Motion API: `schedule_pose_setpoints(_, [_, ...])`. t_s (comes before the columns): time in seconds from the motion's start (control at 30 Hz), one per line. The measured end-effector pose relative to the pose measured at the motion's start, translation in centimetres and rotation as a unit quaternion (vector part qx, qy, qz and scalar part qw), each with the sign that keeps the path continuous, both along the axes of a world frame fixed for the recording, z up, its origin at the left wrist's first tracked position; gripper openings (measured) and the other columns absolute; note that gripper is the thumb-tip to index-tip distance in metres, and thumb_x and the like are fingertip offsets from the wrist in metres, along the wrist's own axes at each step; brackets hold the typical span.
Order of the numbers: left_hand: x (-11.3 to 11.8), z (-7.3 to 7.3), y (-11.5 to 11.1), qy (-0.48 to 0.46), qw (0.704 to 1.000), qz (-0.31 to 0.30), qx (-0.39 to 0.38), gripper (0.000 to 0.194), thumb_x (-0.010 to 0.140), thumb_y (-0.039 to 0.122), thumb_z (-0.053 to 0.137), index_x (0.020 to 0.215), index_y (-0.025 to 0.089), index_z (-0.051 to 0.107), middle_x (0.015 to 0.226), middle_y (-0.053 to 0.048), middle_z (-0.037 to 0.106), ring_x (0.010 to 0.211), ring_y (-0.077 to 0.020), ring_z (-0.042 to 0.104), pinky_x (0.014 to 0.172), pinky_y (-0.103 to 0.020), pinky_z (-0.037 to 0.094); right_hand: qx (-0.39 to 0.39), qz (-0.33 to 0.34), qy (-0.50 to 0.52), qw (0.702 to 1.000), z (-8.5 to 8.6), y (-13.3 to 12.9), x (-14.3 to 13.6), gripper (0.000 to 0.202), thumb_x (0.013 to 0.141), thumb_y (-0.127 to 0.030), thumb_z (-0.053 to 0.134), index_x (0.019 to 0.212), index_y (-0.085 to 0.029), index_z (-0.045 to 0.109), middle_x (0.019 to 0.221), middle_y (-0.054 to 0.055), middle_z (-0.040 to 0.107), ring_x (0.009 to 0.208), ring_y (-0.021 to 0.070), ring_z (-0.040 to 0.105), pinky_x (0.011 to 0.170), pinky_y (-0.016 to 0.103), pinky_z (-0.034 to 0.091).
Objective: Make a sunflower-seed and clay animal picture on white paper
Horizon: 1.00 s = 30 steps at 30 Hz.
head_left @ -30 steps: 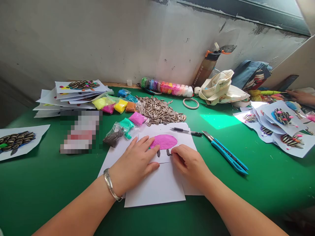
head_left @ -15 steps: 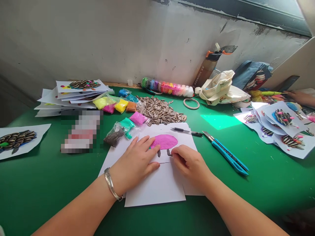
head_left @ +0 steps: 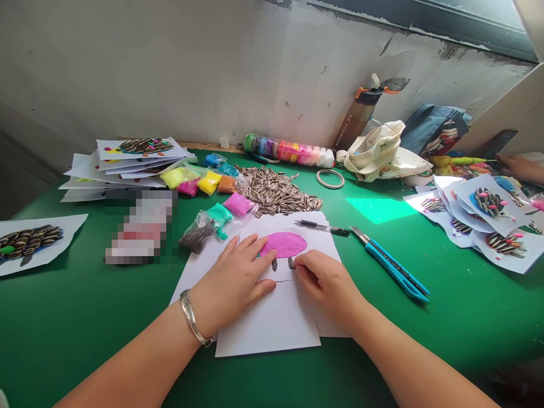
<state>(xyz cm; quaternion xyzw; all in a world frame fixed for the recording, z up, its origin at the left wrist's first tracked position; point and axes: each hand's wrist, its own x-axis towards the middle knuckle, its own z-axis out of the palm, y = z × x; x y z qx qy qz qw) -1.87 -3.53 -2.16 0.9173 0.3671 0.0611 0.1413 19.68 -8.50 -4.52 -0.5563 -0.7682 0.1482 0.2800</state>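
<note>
A flattened oval of magenta clay (head_left: 285, 245) lies on a white sheet of paper (head_left: 267, 328), with two short dark clay strips, a left strip (head_left: 274, 264) and a right strip (head_left: 291, 262), below it like legs. My left hand (head_left: 236, 277) rests open and flat on the paper, its fingertips over the oval's left edge. A bit of green clay peeks out beside those fingers. Pinched together, the fingers of my right hand (head_left: 323, 277) touch the paper at the foot of the right strip. Whatever is between those fingertips is too small and covered to name.
Behind the paper are bagged clays (head_left: 240, 205), a heap of sunflower seeds (head_left: 276, 190) and a pen (head_left: 323, 228). A blue utility knife (head_left: 395, 272), blade out, lies right. Seed pictures (head_left: 488, 204) and a stack of sheets (head_left: 127, 164) flank the work. Another person's hand (head_left: 522, 168) shows far right.
My right hand's fingertips have shifted very slightly by the right dark strip. My left hand and the clay oval stay where they were.
</note>
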Motion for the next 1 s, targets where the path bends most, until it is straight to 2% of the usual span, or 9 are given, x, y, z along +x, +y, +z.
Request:
schedule_pose_setpoints(0.3, [0.09, 0.33, 0.04, 0.025, 1.0, -0.002, -0.007, 0.043, 0.091, 0.034, 0.059, 0.133, 0.024, 0.054, 0.146, -0.012, 0.048, 0.138, -0.0338, 0.035, 0.113, -0.06, 0.027, 0.001, 0.0, 0.009, 1.0, -0.13, -0.03, 0.02, 0.016, 0.091, -0.014, 0.045, 0.087, -0.02, 0.059, 0.077, 0.003, 0.062, 0.07, 0.0157, 0.056, 0.063, 0.027, 0.042])
schedule_pose_setpoints(0.4, [0.04, 0.22, 0.02, 0.011, 1.0, -0.003, -0.004, 0.042, 0.092, 0.034, 0.058, 0.132, 0.025, 0.055, 0.145, -0.012, 0.049, 0.138, -0.0335, 0.037, 0.114, -0.06, 0.026, 0.01, -0.011, 0.029, 0.999, -0.13, 0.0, 0.03, 0.015, 0.091, -0.014, 0.046, 0.086, -0.02, 0.059, 0.076, 0.003, 0.063, 0.069, 0.0151, 0.056, 0.063, 0.026, 0.042])
schedule_pose_setpoints(0.57, [-0.06, -0.06, 0.02, -0.007, 1.0, 0.0, -0.002, 0.041, 0.09, 0.033, 0.059, 0.131, 0.026, 0.055, 0.144, -0.011, 0.049, 0.137, -0.0336, 0.038, 0.114, -0.06, 0.026, -0.002, 0.006, 0.006, 1.0, -0.04, 0.05, -0.04, 0.016, 0.09, -0.013, 0.046, 0.086, -0.02, 0.06, 0.076, 0.002, 0.062, 0.069, 0.0154, 0.056, 0.062, 0.026, 0.042])
schedule_pose_setpoints(0.73, [0.03, 0.15, 0.03, 0.018, 1.0, -0.002, -0.006, 0.042, 0.092, 0.035, 0.057, 0.133, 0.025, 0.054, 0.146, -0.011, 0.047, 0.138, -0.0335, 0.036, 0.114, -0.06, 0.026, 0.016, -0.014, 0.062, 0.998, -0.3, -0.03, 0.23, 0.014, 0.091, -0.014, 0.047, 0.088, -0.021, 0.06, 0.079, 0.002, 0.065, 0.071, 0.0151, 0.058, 0.064, 0.027, 0.044])
schedule_pose_setpoints(0.93, [0.1, 0.4, 0.03, 0.04, 0.999, -0.001, -0.013, 0.043, 0.093, 0.035, 0.056, 0.134, 0.024, 0.053, 0.148, -0.011, 0.045, 0.14, -0.0335, 0.033, 0.114, -0.06, 0.026, 0.048, -0.037, 0.087, 0.994, -0.38, 0.04, 0.47, 0.019, 0.094, -0.015, 0.047, 0.105, -0.021, 0.061, 0.086, 0.004, 0.065, 0.073, 0.0154, 0.059, 0.065, 0.027, 0.046])
schedule_pose_setpoints(1.0, [0.12, 0.41, 0.03, 0.038, 0.999, -0.002, -0.012, 0.043, 0.092, 0.036, 0.057, 0.134, 0.024, 0.053, 0.148, -0.012, 0.046, 0.139, -0.0338, 0.034, 0.113, -0.06, 0.026, 0.059, -0.025, 0.08, 0.995, -0.34, 0.09, 0.47, 0.019, 0.095, -0.015, 0.046, 0.104, -0.021, 0.061, 0.086, 0.004, 0.066, 0.077, 0.0161, 0.06, 0.068, 0.028, 0.047])
